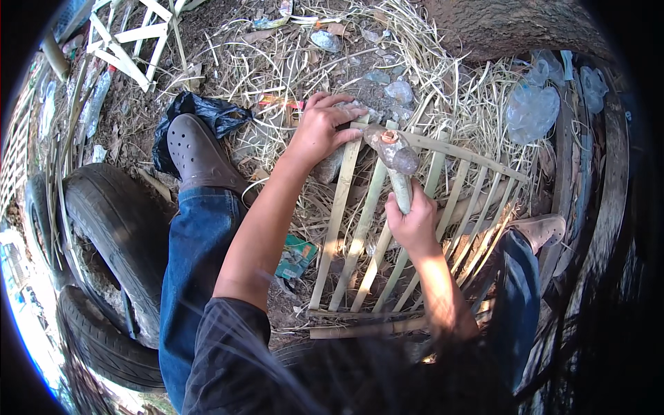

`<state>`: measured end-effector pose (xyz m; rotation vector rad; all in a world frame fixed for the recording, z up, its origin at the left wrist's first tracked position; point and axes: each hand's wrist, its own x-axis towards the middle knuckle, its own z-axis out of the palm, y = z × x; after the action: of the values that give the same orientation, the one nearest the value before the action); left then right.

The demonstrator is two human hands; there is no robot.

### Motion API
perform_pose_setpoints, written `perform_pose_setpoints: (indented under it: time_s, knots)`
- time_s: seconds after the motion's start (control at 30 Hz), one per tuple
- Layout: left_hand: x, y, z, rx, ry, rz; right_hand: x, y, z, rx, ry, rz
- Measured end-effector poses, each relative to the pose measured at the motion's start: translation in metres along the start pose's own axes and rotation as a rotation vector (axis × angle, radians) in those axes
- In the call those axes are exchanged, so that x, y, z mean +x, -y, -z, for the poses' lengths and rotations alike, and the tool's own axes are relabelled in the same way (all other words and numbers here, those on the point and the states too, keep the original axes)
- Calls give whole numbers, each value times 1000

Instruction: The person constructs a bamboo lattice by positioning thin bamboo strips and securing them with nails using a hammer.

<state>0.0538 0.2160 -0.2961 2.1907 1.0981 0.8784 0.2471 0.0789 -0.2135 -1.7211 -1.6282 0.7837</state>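
Note:
My right hand [413,220] is wrapped round the pale handle of a hammer [401,190]. Its worn, rounded head hangs over the top bar of a bamboo slat frame [453,146]. At the frame's upper left corner, my left hand [325,128] grips the end of the outermost slat, thumb on the near side and fingers on the far side. Part of that grip is hidden, so I cannot see whether a nail is there. Several flat slats fan down from the top bar toward a bamboo crosspiece [366,328] near my body.
Old tyres [114,228] lie at the left. A black plastic bag [207,114] sits beside my left clog [200,153]. Another slat frame [131,41] stands at the far left. Straw and clear plastic bags [532,111] litter the soil below a thick trunk [519,28].

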Motion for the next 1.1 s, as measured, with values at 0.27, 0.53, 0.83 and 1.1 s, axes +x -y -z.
perform_pose_setpoints:
  time_s: [0.27, 0.53, 0.83, 1.1]
  knots:
    - [0, 1, 1, -13, -15, 2, 1, 0, 1, -70, 43, 5]
    - [0, 4, -4, -21, -51, -36, 0, 6, -3, -87, 36, -98]
    - [-4, 7, -1, -13, -6, -31, 4, 11, -8, -171, 139, -162]
    - [1, 4, -5, 20, -22, -64, 10, 19, -4, -178, 164, -215]
